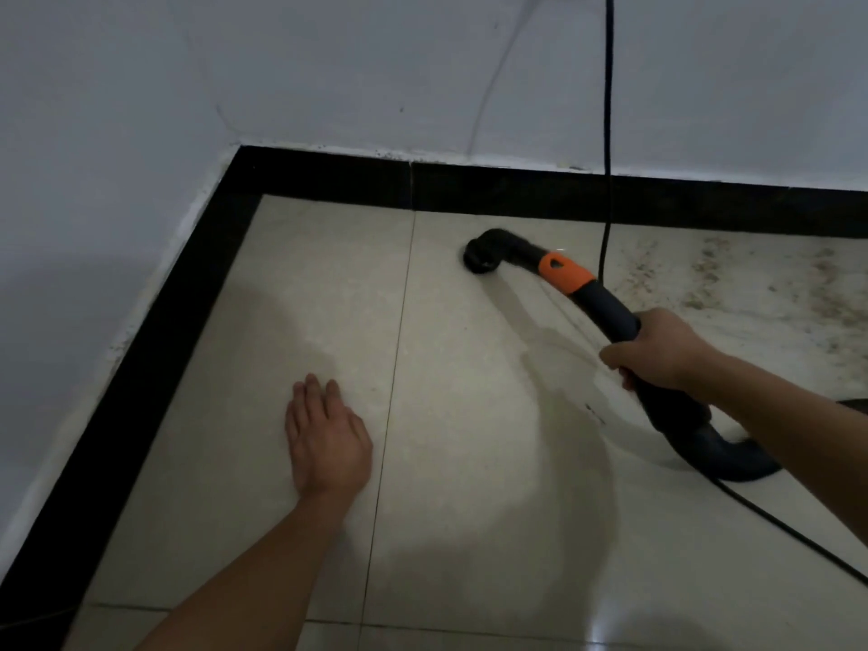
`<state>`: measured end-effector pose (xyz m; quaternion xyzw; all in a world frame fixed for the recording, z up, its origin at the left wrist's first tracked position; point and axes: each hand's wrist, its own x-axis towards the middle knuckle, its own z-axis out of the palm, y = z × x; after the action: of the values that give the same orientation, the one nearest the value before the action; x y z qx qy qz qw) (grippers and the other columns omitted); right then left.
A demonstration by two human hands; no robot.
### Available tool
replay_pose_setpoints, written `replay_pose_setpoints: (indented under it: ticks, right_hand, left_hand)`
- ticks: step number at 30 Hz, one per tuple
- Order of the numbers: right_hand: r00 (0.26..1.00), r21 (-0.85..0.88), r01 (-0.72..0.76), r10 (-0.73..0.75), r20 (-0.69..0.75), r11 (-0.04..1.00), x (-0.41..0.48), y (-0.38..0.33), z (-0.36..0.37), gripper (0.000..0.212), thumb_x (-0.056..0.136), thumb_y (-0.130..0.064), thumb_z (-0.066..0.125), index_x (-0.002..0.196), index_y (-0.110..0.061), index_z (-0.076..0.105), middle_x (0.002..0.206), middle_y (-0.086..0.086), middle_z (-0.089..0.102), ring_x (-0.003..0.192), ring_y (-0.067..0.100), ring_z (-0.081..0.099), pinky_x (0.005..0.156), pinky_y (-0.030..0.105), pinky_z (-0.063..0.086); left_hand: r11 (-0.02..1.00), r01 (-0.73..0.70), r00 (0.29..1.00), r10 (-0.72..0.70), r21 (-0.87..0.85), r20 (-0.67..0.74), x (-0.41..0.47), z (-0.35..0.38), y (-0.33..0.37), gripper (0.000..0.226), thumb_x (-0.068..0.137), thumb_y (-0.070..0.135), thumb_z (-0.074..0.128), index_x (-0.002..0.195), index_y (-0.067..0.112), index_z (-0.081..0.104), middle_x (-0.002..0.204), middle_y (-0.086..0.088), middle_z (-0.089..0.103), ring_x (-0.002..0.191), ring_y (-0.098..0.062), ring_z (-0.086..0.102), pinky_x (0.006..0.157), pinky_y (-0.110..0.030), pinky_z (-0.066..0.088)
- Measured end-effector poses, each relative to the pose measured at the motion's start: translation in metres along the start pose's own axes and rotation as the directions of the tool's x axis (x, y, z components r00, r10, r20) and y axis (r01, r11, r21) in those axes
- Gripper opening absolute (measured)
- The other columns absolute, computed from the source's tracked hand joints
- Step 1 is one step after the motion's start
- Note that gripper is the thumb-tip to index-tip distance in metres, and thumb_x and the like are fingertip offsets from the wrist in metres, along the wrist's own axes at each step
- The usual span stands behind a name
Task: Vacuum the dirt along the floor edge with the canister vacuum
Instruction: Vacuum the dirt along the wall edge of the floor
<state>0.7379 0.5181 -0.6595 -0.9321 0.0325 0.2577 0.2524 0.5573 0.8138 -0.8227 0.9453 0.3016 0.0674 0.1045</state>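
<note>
My right hand (657, 352) grips the dark curved vacuum handle (606, 305), which has an orange band (563, 272). The handle's round black nozzle (479, 258) rests on the pale tiled floor (469, 415), a little in front of the black skirting (516, 192) of the far wall. Brown dirt (751, 284) is scattered over the tiles to the right of the nozzle, along that far edge. My left hand (324, 439) lies flat, palm down, on the floor at the left, holding nothing. The canister itself is out of view.
A black power cord (607, 133) hangs down the far wall just behind the handle. Another black cord (798, 542) runs across the floor at the lower right. The hose (732, 462) loops behind my right forearm. A second black skirting (155, 345) lines the left wall, meeting the far one in a corner.
</note>
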Motion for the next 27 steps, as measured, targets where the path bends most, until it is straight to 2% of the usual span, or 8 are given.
replay_pose_setpoints:
  ticks: [5,9,13,16,19,23,27]
  right_hand:
    - [0.991,-0.242,0.071,-0.042,0.124,0.968,-0.043,0.051,-0.013,0.012,0.078,-0.018,0.074,0.081,-0.018,0.062,0.058,0.003,0.069,0.050,0.013,0.066,0.054,0.027,0.049]
    - [0.995,-0.321,0.044,-0.014,0.098,0.946,-0.066,0.082,-0.032,0.014,0.076,-0.021,0.075,0.079,-0.022,0.061,0.057,0.002,0.069,0.055,0.015,0.067,0.061,0.033,0.053]
    - [0.997,-0.337,-0.024,0.046,0.057,0.941,-0.085,0.124,-0.065,0.014,0.076,-0.020,0.075,0.080,-0.023,0.062,0.057,0.000,0.070,0.053,0.013,0.068,0.064,0.037,0.056]
    - [0.994,-0.330,-0.079,0.098,0.040,0.941,-0.101,0.160,-0.082,0.015,0.075,-0.018,0.077,0.082,-0.020,0.064,0.058,0.004,0.070,0.053,0.016,0.068,0.065,0.039,0.057]
    - [0.986,-0.277,-0.137,0.158,0.055,0.951,-0.118,0.190,-0.090,0.013,0.075,-0.012,0.076,0.080,-0.012,0.064,0.055,0.005,0.069,0.053,0.020,0.068,0.062,0.035,0.055]
    - [0.972,-0.222,-0.162,0.194,0.132,0.961,-0.138,0.206,-0.085,0.013,0.072,-0.005,0.075,0.080,-0.007,0.064,0.061,0.012,0.068,0.054,0.022,0.067,0.061,0.039,0.057]
    - [0.970,-0.249,-0.153,0.194,0.149,0.956,-0.148,0.216,-0.071,0.015,0.073,-0.010,0.076,0.083,-0.012,0.064,0.067,0.013,0.068,0.057,0.020,0.069,0.060,0.036,0.058]
  left_hand:
    - [1.000,-0.010,1.000,0.010,-0.020,-0.011,0.000,0.000,0.000,0.056,0.088,0.025,0.027,0.125,-0.006,0.056,0.136,-0.031,0.048,0.129,-0.046,0.041,0.107,-0.053,0.033]
    - [1.000,-0.020,1.000,0.020,-0.019,-0.011,-0.001,0.001,-0.003,0.057,0.086,0.025,0.028,0.125,-0.007,0.055,0.136,-0.032,0.047,0.128,-0.048,0.041,0.106,-0.054,0.033]
    - [0.998,-0.054,0.998,0.054,0.017,0.025,-0.002,0.001,-0.001,0.057,0.082,0.024,0.030,0.121,-0.008,0.056,0.132,-0.037,0.047,0.124,-0.052,0.042,0.103,-0.058,0.034]
    - [0.981,-0.192,0.981,0.191,0.021,0.038,-0.002,0.005,0.024,0.050,0.082,0.021,0.034,0.116,-0.004,0.060,0.128,-0.034,0.051,0.121,-0.051,0.046,0.101,-0.057,0.037]
    - [0.950,-0.306,0.950,0.309,-0.061,0.046,-0.012,0.013,0.065,0.052,0.084,0.022,0.031,0.116,-0.003,0.062,0.127,-0.030,0.055,0.120,-0.047,0.050,0.101,-0.053,0.039]
    - [0.955,-0.276,0.959,0.282,-0.109,0.041,-0.022,0.021,0.081,0.049,0.086,0.022,0.030,0.118,-0.001,0.060,0.130,-0.029,0.053,0.123,-0.047,0.046,0.102,-0.053,0.038]
    - [0.951,-0.290,0.956,0.293,-0.109,0.005,-0.024,0.024,0.080,0.046,0.087,0.021,0.032,0.120,0.001,0.058,0.133,-0.027,0.051,0.126,-0.045,0.044,0.105,-0.053,0.035]
